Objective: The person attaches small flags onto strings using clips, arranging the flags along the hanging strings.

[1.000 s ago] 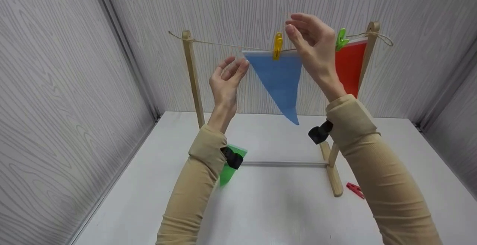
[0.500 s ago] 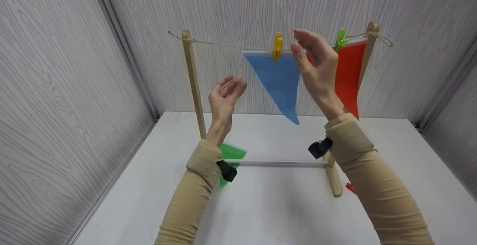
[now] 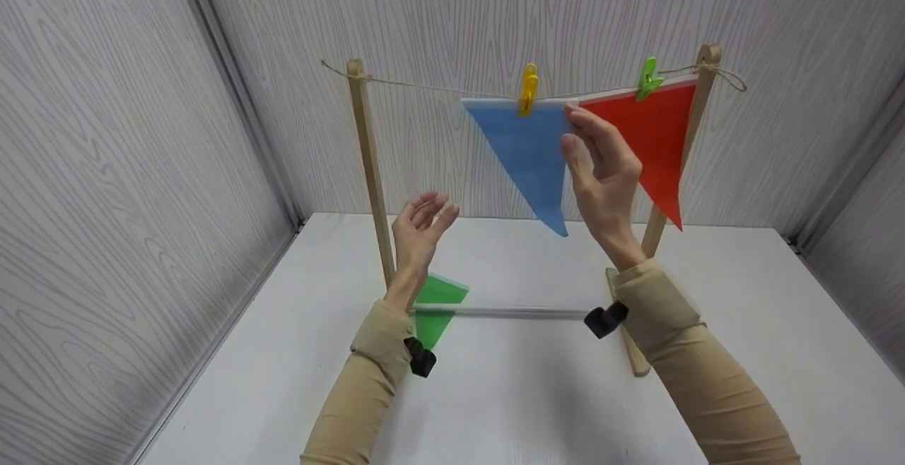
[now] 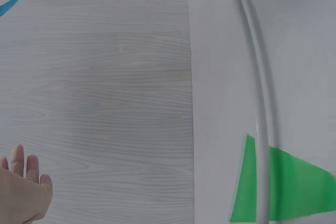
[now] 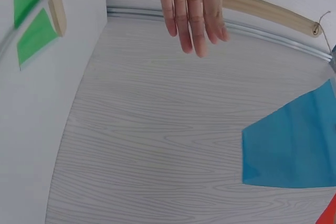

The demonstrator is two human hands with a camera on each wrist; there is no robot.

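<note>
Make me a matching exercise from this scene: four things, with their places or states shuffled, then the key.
1. Blue flag
2. Red flag
3. Green flag
4. String

A. Lies on the table, crossed by the white rod
B. Tied to the wooden posts
C. Pinned by the green clip
D. Pinned by the yellow clip

Pairs: 1-D, 2-C, 3-A, 4-B
</note>
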